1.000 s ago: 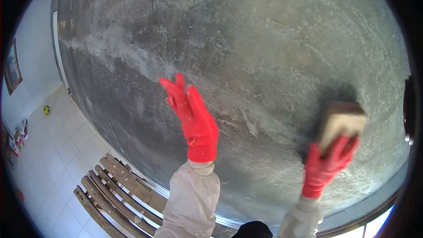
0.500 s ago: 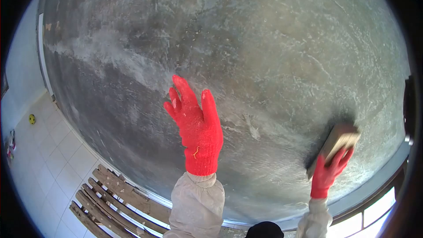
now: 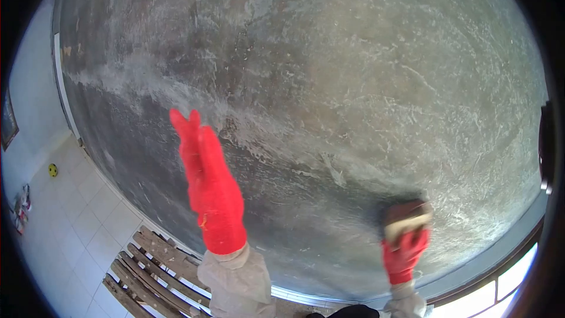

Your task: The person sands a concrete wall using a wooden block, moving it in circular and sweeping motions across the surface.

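Grey, streaky cement plaster covers the wall [image 3: 329,100] in front of me. My right hand [image 3: 405,253], in a red glove, grips a wooden plastering float [image 3: 407,219] against the plaster at the lower right. Motion blurs the float, and its dark shadow falls to its left. My left hand [image 3: 215,188], gloved in red too, holds nothing. Its fingers stretch upward in front of the wall, left of the middle, with the fingertips over a pale streak in the plaster.
Below left stands a worn slatted wooden bench [image 3: 156,274] close to the wall. Pale tiles cover the floor [image 3: 79,224], where a yellow ball [image 3: 53,170] lies. A framed window [image 3: 500,285] shows at the lower right, and a dark fixture [image 3: 546,147] sits at the right edge.
My right hand has swept the float left and slightly down, turning it from steeply slanted to nearly level. My left hand has shifted left, its fingers now closer together.
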A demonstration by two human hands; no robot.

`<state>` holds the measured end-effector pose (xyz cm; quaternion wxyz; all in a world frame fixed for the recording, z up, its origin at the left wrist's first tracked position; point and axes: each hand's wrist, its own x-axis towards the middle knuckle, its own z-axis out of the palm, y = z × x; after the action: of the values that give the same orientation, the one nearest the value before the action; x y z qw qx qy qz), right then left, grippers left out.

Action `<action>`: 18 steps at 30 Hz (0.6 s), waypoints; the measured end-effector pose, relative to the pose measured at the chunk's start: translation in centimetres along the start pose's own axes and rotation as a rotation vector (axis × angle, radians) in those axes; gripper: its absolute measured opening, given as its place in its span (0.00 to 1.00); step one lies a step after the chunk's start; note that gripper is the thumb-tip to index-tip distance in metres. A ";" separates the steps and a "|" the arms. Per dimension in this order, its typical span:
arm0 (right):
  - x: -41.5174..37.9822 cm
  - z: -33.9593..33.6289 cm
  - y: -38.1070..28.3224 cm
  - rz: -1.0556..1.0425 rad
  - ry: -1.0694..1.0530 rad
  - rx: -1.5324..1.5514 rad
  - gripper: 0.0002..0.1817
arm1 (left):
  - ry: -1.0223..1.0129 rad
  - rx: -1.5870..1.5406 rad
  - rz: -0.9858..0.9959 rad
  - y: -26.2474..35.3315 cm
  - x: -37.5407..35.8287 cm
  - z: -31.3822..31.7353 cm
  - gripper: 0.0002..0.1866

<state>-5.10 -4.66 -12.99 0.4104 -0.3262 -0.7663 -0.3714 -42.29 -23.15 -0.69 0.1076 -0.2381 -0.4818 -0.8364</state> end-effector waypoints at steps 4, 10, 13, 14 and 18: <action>12.5 -2.9 0.2 0.290 0.290 0.142 0.45 | 0.059 0.182 0.119 1.3 0.2 -0.9 0.32; 12.0 -0.6 -14.7 -0.156 0.052 0.229 0.36 | 0.048 0.089 0.204 3.7 -0.5 0.7 0.31; 1.0 4.6 -15.7 -0.632 -0.132 0.234 0.28 | 0.074 0.012 0.167 5.1 -0.8 0.9 0.30; -2.6 4.8 -13.8 -0.534 -0.164 0.317 0.29 | 0.105 0.035 0.193 5.4 -0.5 0.6 0.30; -1.6 0.7 -5.0 -0.171 -0.147 0.168 0.40 | 0.165 0.137 0.244 5.9 0.2 -1.6 0.30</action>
<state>-8.66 -6.93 -16.13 0.3458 -0.2504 -0.8477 -0.3148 -40.53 -27.51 3.26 0.2638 -0.2173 -0.4948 -0.7990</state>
